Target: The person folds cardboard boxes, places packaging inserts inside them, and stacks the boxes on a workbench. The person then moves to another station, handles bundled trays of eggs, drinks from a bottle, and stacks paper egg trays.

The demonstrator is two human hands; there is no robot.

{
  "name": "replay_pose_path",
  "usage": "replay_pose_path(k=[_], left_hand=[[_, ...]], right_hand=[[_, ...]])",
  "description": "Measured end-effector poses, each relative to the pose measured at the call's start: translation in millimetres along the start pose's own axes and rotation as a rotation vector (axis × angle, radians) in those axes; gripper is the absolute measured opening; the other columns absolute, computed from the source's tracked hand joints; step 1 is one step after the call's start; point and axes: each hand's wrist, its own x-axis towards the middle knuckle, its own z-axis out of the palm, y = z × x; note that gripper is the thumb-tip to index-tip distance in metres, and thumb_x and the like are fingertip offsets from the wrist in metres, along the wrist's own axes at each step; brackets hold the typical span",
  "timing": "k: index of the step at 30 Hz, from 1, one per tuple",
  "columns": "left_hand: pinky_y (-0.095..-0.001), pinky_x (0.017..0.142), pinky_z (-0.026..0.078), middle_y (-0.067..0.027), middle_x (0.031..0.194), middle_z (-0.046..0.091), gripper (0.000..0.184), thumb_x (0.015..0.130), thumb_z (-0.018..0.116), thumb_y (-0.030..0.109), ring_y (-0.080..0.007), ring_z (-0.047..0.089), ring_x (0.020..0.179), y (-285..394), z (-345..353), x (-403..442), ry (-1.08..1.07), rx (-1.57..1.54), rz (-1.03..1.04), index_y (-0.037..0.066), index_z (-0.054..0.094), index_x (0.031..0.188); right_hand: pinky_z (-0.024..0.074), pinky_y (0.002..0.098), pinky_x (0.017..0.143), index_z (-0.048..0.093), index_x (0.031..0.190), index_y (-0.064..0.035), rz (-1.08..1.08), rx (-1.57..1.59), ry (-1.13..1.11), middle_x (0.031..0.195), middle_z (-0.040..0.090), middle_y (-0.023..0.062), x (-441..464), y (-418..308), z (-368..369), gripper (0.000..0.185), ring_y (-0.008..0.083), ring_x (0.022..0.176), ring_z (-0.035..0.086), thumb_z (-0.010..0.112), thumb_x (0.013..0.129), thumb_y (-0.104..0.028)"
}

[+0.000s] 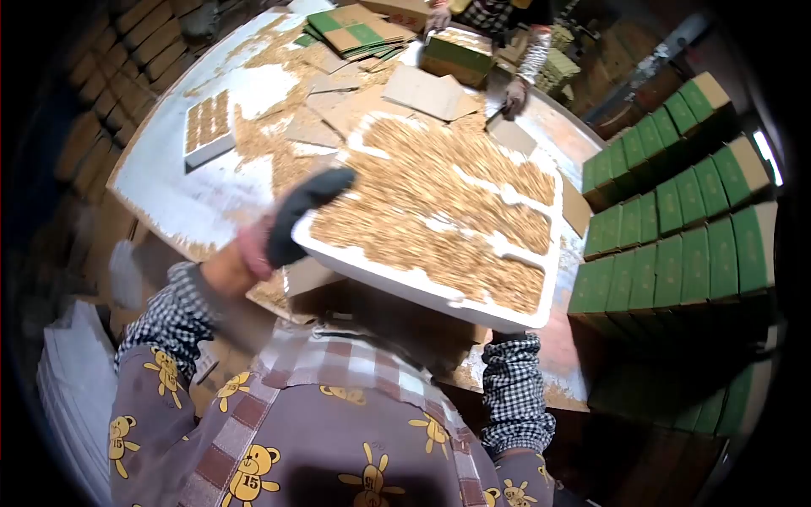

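A wide white foam tray (397,280) is held up in front of the person's body, over the near part of the bench (156,176), heaped with brown shavings (422,198) through which white dividers show on the right side. The filling is blurred, so its exact make-up is hard to judge, though it is probably wood shavings. The left hand (308,211), in a dark glove, is clamped on the tray's left end, its fingers reaching over the rim. The right forearm, in a checked sleeve (514,393), runs up to the tray's near right corner; the right hand is mostly hidden beneath, and I cannot tell how its fingers stand. A smaller white tray (211,155) with brown-filled compartments sits on the left of the bench, beside scattered shavings. Beyond the big tray lie loose cardboard sheets (422,91) and a pile of flat green-and-brown cartons (359,29). At the far side, a co-worker's gloved hand (514,95) rests near a green box (456,66). Rows of green cartons (667,266) stand stacked at the right.
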Motion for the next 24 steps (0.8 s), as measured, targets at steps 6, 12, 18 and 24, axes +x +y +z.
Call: replay_pose_path(k=[6,12,18,24], left_hand=[[-0.0313,0.098,0.043,-0.0066,0.124,0.054,0.037,0.093,0.055,0.012,-0.0157,0.052,0.114,-71.7,29.2,41.9,-0.144,-0.428,-0.316,0.004,0.049,0.129],[-0.0250,0.071,0.046,-0.0006,0.090,0.060,0.034,0.091,0.061,0.027,-0.0086,0.054,0.081,-60.7,38.0,86.4,-0.251,-0.411,-0.772,0.006,0.057,0.117],[-0.0380,0.092,0.046,-0.0259,0.122,0.051,0.043,0.079,0.065,0.013,-0.0394,0.054,0.107,-47.4,56.1,73.1,-0.392,0.681,-0.385,0.001,0.053,0.118],[-0.0327,0.079,0.052,-0.0138,0.106,0.062,0.028,0.080,0.063,0.008,-0.0307,0.063,0.089,-58.0,-10.0,28.2,0.267,0.506,-0.309,0.010,0.064,0.108]], right_hand=[[0.0341,0.0282,0.106,0.021,0.146,-0.0014,-0.296,-0.486,-0.130,0.143,0.040,0.0135,-73.1,-84.5,27.7,0.081,0.0189,0.128,0.041,0.069,0.082,-0.012],[0.0336,0.0343,0.106,0.028,0.143,-0.0008,-0.247,-0.608,0.005,0.136,0.044,0.0256,-57.9,-58.7,12.4,0.081,0.0321,0.128,0.042,0.068,0.074,-0.014],[0.0364,0.0304,0.103,0.035,0.141,-0.0015,-0.107,-0.588,-0.025,0.131,0.051,0.0202,-54.1,-73.8,22.0,0.066,0.0263,0.121,0.049,0.055,0.077,-0.002],[0.0412,0.0410,0.100,0.057,0.124,-0.0149,-0.032,-1.447,0.023,0.127,0.051,0.0216,-54.8,-97.7,58.9,0.061,0.0378,0.120,0.048,0.076,0.069,-0.029]])
